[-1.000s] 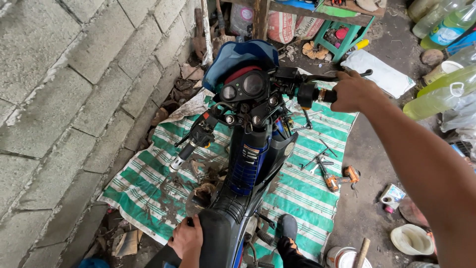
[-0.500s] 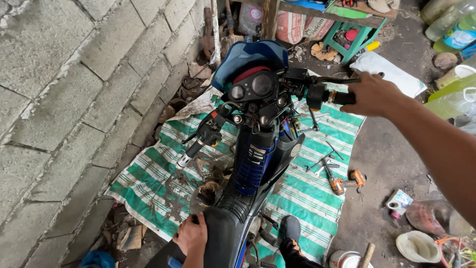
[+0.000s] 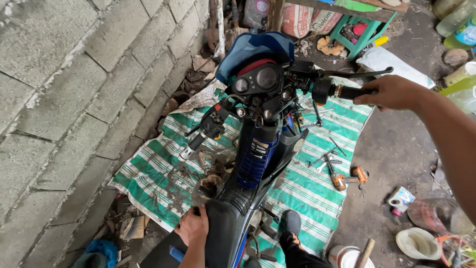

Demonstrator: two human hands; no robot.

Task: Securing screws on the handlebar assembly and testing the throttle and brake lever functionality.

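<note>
From the head camera, looking down: the right hand (image 3: pixel 391 92) reaches forward with its fingers wrapped shut around the right handlebar grip (image 3: pixel 351 92) of a blue and black motorcycle (image 3: pixel 258 154); the brake lever (image 3: pixel 362 74) runs just above the knuckles, and whether any finger touches it cannot be told; just inboard of the fingertips sits the black switch housing (image 3: pixel 321 90), and beyond that the round gauges (image 3: pixel 258 79) under the blue front cowl (image 3: pixel 255 48).

The left hand (image 3: pixel 192 228) rests low in the frame, fingers curled down over the left edge of the black seat (image 3: pixel 223 223), gripping it; just ahead of these fingers, beside the frame, lies a rusty round part (image 3: pixel 210 184); further ahead and to the left of them the bare left handlebar end (image 3: pixel 196 144) sticks out, untouched.

The motorcycle stands on a green and white striped tarp (image 3: pixel 148 173); to the right of the left hand, a foot in a dark shoe (image 3: pixel 291 223) rests on the tarp; below the right hand, well apart from it, tools lie scattered, among them an orange-handled screwdriver (image 3: pixel 337 179); a grey block wall (image 3: pixel 64 84) fills the side left of both hands; a green stool (image 3: pixel 362 31) stands ahead of the right fingers.
</note>
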